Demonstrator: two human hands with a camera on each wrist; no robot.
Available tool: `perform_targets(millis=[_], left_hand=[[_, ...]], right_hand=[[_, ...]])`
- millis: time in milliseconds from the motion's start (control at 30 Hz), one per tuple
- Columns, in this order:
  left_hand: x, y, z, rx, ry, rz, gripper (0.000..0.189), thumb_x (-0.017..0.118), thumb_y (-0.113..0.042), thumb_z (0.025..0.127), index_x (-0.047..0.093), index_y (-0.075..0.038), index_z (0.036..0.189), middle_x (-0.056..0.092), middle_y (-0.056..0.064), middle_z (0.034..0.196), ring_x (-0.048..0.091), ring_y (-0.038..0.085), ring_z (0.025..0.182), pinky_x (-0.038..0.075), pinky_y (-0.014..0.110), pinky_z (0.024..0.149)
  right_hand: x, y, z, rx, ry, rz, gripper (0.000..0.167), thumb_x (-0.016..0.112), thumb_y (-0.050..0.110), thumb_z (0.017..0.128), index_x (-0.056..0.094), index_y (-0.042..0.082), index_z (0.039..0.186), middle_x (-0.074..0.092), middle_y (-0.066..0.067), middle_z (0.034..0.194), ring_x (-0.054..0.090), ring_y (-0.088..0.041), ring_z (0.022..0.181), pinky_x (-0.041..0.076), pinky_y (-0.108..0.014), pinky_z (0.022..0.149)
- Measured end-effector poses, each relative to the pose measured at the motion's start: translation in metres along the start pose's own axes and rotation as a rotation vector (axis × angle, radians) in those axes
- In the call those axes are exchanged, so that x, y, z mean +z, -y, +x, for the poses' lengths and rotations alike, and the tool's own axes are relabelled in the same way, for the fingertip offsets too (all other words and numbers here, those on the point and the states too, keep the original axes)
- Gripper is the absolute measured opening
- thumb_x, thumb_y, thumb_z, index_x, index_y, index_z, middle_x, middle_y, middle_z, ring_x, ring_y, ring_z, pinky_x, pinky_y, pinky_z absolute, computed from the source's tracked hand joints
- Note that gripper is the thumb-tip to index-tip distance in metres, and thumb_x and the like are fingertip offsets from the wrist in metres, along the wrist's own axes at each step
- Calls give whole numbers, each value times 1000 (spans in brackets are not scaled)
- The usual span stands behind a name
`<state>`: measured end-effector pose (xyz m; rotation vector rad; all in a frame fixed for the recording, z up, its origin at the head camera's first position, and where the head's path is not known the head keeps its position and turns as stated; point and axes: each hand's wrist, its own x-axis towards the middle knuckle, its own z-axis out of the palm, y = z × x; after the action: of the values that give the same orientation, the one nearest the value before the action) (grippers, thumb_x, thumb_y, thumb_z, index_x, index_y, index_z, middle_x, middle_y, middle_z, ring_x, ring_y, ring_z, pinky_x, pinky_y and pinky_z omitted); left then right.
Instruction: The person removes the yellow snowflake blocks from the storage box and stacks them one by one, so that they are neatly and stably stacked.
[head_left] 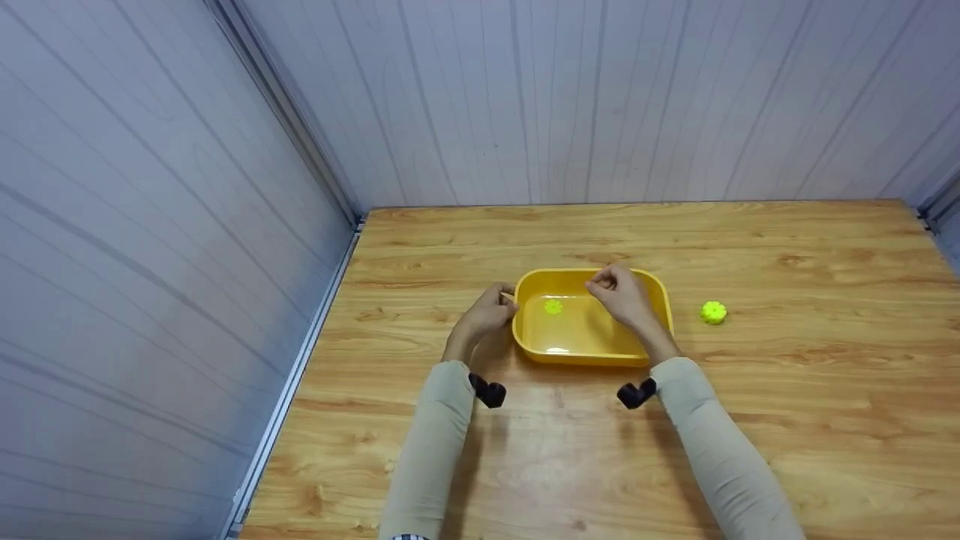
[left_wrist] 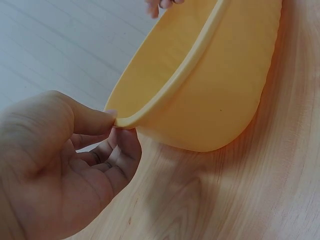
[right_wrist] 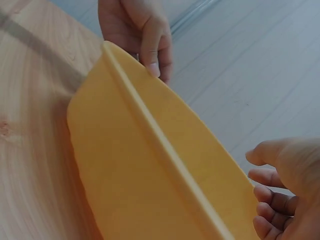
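A yellow plastic basin (head_left: 585,359) stands on the table, with a small yellow-green flower-shaped piece (head_left: 553,307) lying on its floor toward the left. My left hand (head_left: 486,313) pinches the basin's left rim between thumb and fingers; the left wrist view shows this grip on the basin (left_wrist: 215,100) closely. Over the right part of the basin hovers my right hand (head_left: 622,296). In the right wrist view that hand (right_wrist: 285,185) has loosely bent fingers, thumb and forefinger slightly apart, and nothing visible between them.
Another yellow-green flower-shaped piece (head_left: 713,312) lies on the wooden table (head_left: 825,360), right of the basin. A pale panelled wall (head_left: 555,105) rises behind the table's far edge, and a second wall (head_left: 150,262) runs along the left side.
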<state>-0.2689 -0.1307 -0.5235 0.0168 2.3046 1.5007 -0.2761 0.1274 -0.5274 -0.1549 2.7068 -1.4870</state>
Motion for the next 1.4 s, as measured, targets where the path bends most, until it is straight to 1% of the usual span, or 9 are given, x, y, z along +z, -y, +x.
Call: perform_targets(millis=[167, 433, 633, 767, 933, 1100, 1200, 1267, 1400], left_hand=[[0, 1, -1, -3, 9, -26, 33, 48, -6, 95, 47, -3, 128, 46, 3, 86, 45, 14, 76, 39, 23, 66], [0, 2, -2, -9, 18, -65, 33, 47, -5, 96, 46, -3, 128, 44, 3, 85, 44, 15, 75, 40, 27, 70], [-1, 1, -1, 0, 9, -35, 31, 48, -6, 96, 47, -3, 127, 45, 3, 84, 45, 14, 75, 40, 24, 66], [-1, 0, -1, -2, 2, -18, 31, 48, -7, 96, 47, -4, 127, 46, 3, 86, 46, 14, 76, 40, 23, 66], [0, -1, -2, -15, 2, -24, 33, 49, -7, 96, 47, -5, 128, 47, 4, 88, 47, 15, 79, 41, 24, 69], [1, 0, -1, -1, -4, -17, 34, 50, -6, 95, 47, -3, 128, 47, 3, 87, 46, 15, 79, 41, 24, 68], [0, 0, 0, 4, -2, -16, 33, 49, -5, 94, 47, -3, 127, 46, 3, 86, 45, 15, 77, 40, 23, 66], [0, 1, 1, 4, 6, -21, 33, 49, -5, 94, 46, -2, 127, 46, 3, 86, 45, 14, 77, 39, 23, 66], [0, 1, 1, -15, 16, -19, 34, 48, -6, 95, 46, -3, 129, 46, 3, 88, 45, 15, 78, 39, 23, 68]], right_hand=[[11, 0, 2, 23, 27, -17, 27, 62, 27, 92, 62, 4, 106, 59, -10, 98, 52, -21, 87, 43, -30, 73], [26, 3, 7, 40, 88, -62, 30, 63, 29, 91, 61, 4, 107, 55, -10, 100, 50, -23, 90, 40, -32, 76], [34, 6, 10, 80, 153, -95, 32, 64, 30, 90, 60, 5, 109, 52, -9, 97, 46, -21, 84, 37, -31, 72], [39, 6, 11, 96, 176, -105, 32, 65, 29, 90, 60, 4, 110, 55, -11, 97, 48, -21, 83, 39, -31, 71], [43, 5, 13, 94, 191, -126, 34, 65, 27, 89, 60, 2, 112, 59, -15, 105, 51, -24, 91, 43, -34, 77], [47, 4, 14, 83, 200, -166, 34, 66, 24, 88, 62, 1, 114, 62, -18, 115, 56, -30, 103, 46, -41, 87], [49, 4, 16, 55, 201, -213, 33, 67, 23, 88, 63, 4, 115, 63, -15, 120, 56, -32, 112, 45, -44, 95], [50, 4, 16, 33, 205, -241, 34, 67, 21, 87, 64, 6, 117, 62, -14, 123, 55, -32, 115, 44, -45, 98], [52, 4, 17, 19, 236, -291, 39, 67, 19, 86, 62, 9, 123, 59, -15, 128, 50, -35, 122, 37, -48, 105]])
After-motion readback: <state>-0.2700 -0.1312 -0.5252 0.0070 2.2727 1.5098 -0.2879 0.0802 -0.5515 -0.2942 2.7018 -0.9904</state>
